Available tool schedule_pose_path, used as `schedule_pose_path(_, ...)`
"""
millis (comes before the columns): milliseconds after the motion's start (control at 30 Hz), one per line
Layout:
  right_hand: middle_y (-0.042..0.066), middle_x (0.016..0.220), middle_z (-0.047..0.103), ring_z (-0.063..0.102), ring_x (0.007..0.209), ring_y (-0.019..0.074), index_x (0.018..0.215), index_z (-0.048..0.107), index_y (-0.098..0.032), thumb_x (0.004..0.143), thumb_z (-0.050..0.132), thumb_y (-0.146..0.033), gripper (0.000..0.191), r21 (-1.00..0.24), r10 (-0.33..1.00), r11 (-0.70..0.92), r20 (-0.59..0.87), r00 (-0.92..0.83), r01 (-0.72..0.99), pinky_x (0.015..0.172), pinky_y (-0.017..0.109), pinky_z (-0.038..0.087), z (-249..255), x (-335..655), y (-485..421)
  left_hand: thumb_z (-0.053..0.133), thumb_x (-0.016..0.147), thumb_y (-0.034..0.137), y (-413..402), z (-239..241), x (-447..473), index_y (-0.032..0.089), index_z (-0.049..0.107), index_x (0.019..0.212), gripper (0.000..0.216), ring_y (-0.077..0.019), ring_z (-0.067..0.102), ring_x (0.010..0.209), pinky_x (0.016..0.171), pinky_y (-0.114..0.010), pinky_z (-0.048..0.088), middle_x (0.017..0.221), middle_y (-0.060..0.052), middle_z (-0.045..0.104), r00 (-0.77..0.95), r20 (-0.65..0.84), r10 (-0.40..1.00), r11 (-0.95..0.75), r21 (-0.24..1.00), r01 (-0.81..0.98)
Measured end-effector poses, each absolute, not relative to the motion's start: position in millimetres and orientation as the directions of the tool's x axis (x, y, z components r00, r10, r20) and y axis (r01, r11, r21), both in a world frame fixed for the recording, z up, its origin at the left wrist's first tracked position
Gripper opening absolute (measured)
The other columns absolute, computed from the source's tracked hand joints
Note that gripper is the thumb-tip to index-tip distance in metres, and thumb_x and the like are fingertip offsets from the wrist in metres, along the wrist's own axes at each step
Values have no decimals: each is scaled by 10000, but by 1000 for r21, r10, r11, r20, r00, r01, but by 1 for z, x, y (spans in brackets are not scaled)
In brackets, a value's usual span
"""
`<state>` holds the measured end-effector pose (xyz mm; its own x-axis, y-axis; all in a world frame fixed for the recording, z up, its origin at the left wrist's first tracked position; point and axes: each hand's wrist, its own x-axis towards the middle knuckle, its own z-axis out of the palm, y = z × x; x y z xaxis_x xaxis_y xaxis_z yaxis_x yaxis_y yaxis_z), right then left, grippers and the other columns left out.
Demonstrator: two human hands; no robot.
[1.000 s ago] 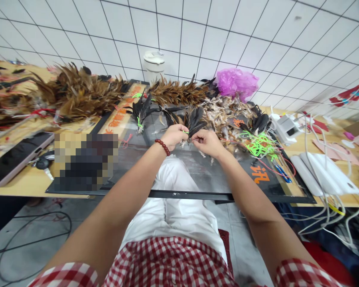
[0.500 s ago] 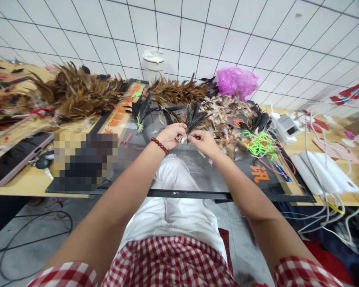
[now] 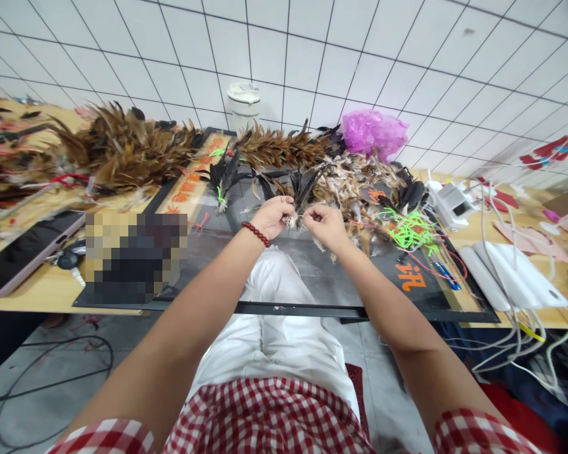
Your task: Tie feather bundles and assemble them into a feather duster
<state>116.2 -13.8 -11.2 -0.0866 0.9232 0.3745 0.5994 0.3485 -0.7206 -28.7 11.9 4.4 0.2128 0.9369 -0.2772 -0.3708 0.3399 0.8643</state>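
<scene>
My left hand (image 3: 275, 217) is closed around the pale quill ends of a bunch of dark feathers (image 3: 305, 185), whose tips fan upward. Close by on the right, my right hand (image 3: 325, 224) has its fingers pinched together; whatever is between them is too small to make out. A heap of loose brown and white feathers (image 3: 348, 183) lies just beyond my right hand. Left of my hands rests another black feather bunch (image 3: 223, 175), its base bound with bright green tie. Bright green strings (image 3: 411, 228) lie in a tangle to the right.
A row of brown feathers (image 3: 279, 149) runs along the back, with a bigger feather pile (image 3: 123, 148) at left. A white cup (image 3: 244, 107) and pink plastic bag (image 3: 375, 133) stand by the wall. A phone (image 3: 28, 249), blue-handled snips (image 3: 447, 275) and white cables (image 3: 515, 296) flank the glass top.
My right hand has drawn slightly to the right, widening the gap from my left hand. My left hand still grips the feather bunch, which stands a little more upright.
</scene>
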Motion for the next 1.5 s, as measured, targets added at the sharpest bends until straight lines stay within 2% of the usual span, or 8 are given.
schedule_pose_path(200,89,1017,631,582,930,174,773,602,-185,769,494,-189,109,-525,721,672,626,-298,522,826,291,442,-13,119,-15,528,460,-72,10,1,-21,156,486,781,396,-40,380,400,417,-191,256,502,95,419,78,-164,983,180,936,-301)
schedule_pose_path(433,26,763,609,542,677,131,721,570,-179,779,482,-191,106,-643,810,516,580,-79,566,658,264,447,-16,125,-7,624,657,27,7,4,-18,134,531,866,252,-66,540,550,592,-212,448,632,45,531,109,-51,993,94,900,-427)
schedule_pose_path(567,79,902,585,564,841,173,732,580,-180,781,512,-177,84,-486,686,570,726,-58,663,745,302,472,-13,126,-10,619,773,149,8,2,-17,121,615,803,41,-56,504,505,514,-192,427,604,27,538,48,55,997,-34,932,-360)
schedule_pose_path(767,103,1023,622,597,945,180,855,584,-194,820,491,-156,107,-236,548,749,746,-378,620,826,317,486,-15,132,-12,665,753,200,6,2,-19,100,643,747,102,-43,467,439,397,-166,338,582,5,581,78,33,996,-10,958,-285)
schedule_pose_path(967,94,973,661,617,897,166,864,585,-181,798,487,-134,127,-304,574,783,688,-444,542,796,285,492,-23,132,-9,694,715,196,10,-1,-22,110,588,884,217,-49,466,424,406,-171,331,606,1,619,64,-49,997,65,960,-273)
schedule_pose_path(1167,56,843,682,617,746,144,796,609,-181,809,502,-185,107,-522,710,649,677,-193,554,708,270,498,-25,128,-6,795,529,80,10,-6,-19,132,566,948,481,-85,576,674,664,-221,479,760,15,597,10,21,1000,-18,976,-217)
schedule_pose_path(1300,65,902,696,636,786,150,788,621,-186,825,510,-225,123,-625,764,589,638,-100,513,715,278,516,-26,125,-5,817,484,51,5,-3,-16,128,559,968,554,-109,583,730,715,-276,501,857,-23,589,-77,-117,990,97,970,-222)
schedule_pose_path(1500,90,962,689,645,915,175,797,605,-196,830,519,-210,93,-516,670,671,730,-138,532,810,319,526,-18,124,-11,766,633,101,-3,7,-15,93,594,768,218,-115,586,622,718,-331,523,676,-29,605,225,-233,946,296,905,-306)
